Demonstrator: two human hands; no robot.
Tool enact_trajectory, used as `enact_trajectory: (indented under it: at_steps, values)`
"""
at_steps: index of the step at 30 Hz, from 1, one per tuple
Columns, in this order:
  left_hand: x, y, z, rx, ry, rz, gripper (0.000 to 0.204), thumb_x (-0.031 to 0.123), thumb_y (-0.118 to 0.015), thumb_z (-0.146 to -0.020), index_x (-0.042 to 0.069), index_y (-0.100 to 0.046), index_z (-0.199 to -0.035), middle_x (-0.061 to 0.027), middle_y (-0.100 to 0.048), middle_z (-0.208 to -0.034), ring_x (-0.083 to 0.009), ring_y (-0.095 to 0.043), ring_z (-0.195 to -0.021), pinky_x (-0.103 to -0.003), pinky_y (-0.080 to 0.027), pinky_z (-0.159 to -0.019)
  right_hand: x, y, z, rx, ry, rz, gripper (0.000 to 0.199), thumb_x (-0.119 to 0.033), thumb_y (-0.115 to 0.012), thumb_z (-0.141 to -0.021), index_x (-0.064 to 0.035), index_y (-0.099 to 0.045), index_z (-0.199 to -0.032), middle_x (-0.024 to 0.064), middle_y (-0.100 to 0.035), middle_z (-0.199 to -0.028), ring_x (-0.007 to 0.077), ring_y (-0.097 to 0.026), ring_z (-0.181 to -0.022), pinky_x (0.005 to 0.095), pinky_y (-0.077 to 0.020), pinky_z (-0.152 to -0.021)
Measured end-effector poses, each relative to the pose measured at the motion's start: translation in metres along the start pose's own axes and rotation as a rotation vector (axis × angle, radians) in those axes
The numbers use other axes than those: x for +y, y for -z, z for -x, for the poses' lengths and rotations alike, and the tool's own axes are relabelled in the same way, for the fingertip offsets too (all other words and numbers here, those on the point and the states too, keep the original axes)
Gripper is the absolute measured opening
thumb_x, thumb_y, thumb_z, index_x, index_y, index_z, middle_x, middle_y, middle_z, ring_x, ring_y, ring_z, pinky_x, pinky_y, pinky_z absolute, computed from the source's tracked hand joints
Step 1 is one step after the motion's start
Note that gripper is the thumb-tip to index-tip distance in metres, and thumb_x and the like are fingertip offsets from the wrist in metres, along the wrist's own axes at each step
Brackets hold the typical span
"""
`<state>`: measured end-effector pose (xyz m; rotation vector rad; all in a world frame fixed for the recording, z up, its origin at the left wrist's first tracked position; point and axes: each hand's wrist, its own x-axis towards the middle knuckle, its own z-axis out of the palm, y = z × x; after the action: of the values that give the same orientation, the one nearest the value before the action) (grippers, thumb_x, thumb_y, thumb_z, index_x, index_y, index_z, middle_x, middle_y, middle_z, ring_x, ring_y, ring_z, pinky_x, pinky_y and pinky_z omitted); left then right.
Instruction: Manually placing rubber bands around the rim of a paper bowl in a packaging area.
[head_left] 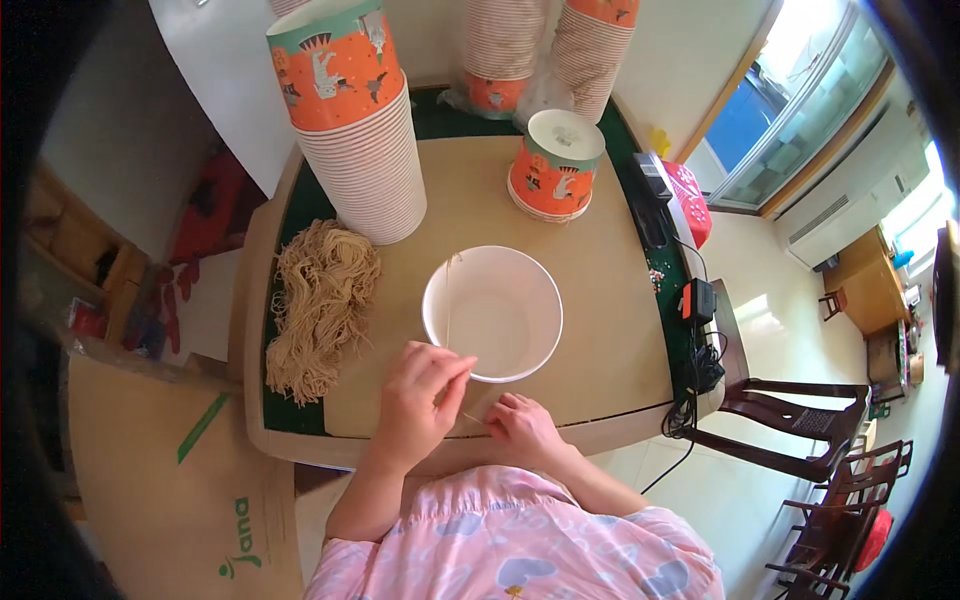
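A white paper bucket stands mouth up on the brown board in front of me. One thin beige string runs across the left part of its mouth, from the far rim toward my left hand. My left hand is at the near left rim, thumb and forefinger pinched together on the string. Lower and to the right, my right hand rests by the table's near edge with its fingers curled. A short piece of string shows beside its fingertips, so it seems to grip the string's end. Left of the bucket lies a bundle of beige strings.
A tall stack of orange and green paper buckets stands at the back left. An upturned bucket sits at the back right, with wrapped stacks behind. A black adapter and cables line the table's right edge. A cardboard box stands left.
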<state>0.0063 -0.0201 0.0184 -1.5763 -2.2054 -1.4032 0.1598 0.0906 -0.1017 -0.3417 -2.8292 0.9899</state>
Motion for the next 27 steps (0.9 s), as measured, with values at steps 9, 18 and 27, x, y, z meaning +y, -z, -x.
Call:
enact_trajectory:
  at_steps: [9, 18, 27]
  values:
    - [0.014, -0.003, 0.022, -0.46, -0.06, 0.352, 0.023, 0.016, -0.071, -0.078, 0.005, -0.066, -0.098, -0.0077, -0.065, -0.092, -0.0256, -0.062, -0.087, -0.037, -0.049, -0.077, -0.053, 0.095, 0.026, 0.326, 0.153, -0.836, 0.008, -0.001, -0.064, -0.08, -0.0016, -0.056, -0.078, 0.0144, -0.059, -0.106, 0.0254, -0.058, -0.101, 0.0407, -0.0436, -0.093]
    - [0.004, -0.018, 0.017, -0.391, -0.036, 0.277, 0.016, 0.01, -0.068, -0.08, 0.006, -0.066, -0.095, -0.0092, -0.063, -0.085, -0.027, -0.061, -0.081, -0.037, -0.049, -0.072, -0.049, 0.079, 0.017, 0.264, -0.079, -1.497, 0.006, 0.0, -0.043, -0.094, -0.0048, -0.043, -0.098, 0.0014, -0.048, -0.076, 0.0082, -0.047, -0.07, 0.0209, -0.0365, -0.057]
    - [-0.007, -0.039, -0.011, -0.268, -0.088, -0.063, 0.024, 0.006, -0.07, -0.074, 0.006, -0.066, -0.097, -0.0092, -0.066, -0.089, -0.0279, -0.063, -0.086, -0.039, -0.05, -0.078, -0.041, 0.066, 0.007, 0.428, -0.134, -1.176, 0.022, 0.0, -0.041, -0.097, -0.0062, -0.039, -0.118, 0.0046, -0.059, -0.083, 0.0075, -0.051, -0.071, 0.0202, -0.0391, -0.06]
